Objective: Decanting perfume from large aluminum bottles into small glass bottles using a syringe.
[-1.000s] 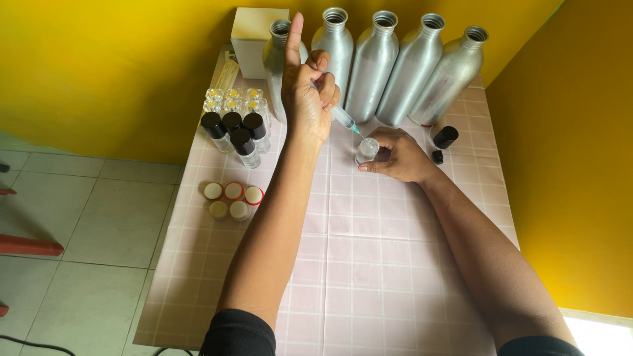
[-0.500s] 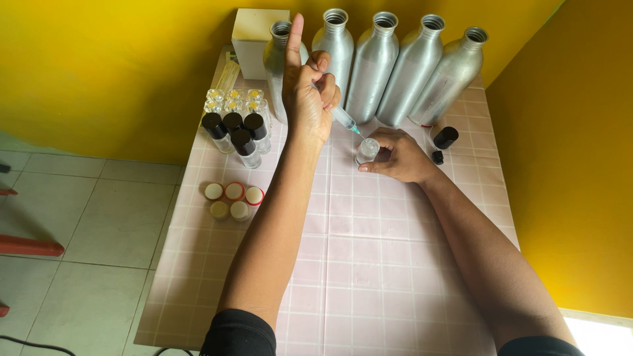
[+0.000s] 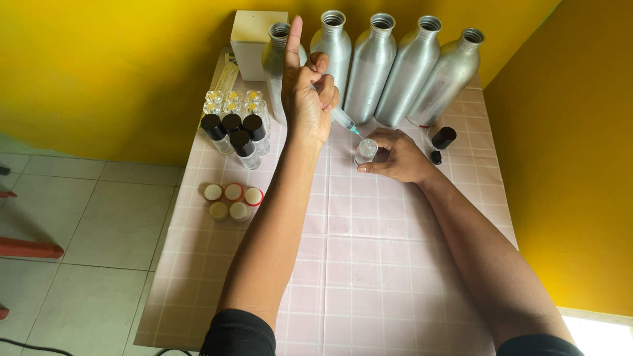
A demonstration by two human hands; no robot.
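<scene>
My left hand [image 3: 308, 92] is raised over the table and grips a syringe [image 3: 343, 118], index finger sticking up. The syringe's tip slants down to the mouth of a small clear glass bottle [image 3: 365, 151]. My right hand [image 3: 395, 155] steadies that bottle upright on the pink tiled table [image 3: 369, 264]. Both hands work just in front of a row of tall aluminium bottles [image 3: 379, 69].
Small bottles with black caps [image 3: 234, 132] and uncapped clear ones [image 3: 232, 102] stand at the left. Several small round lids [image 3: 231, 201] lie nearer me. A white box [image 3: 254, 39] sits at the back. A black cap [image 3: 444, 137] lies right of my hand. Yellow walls enclose the table.
</scene>
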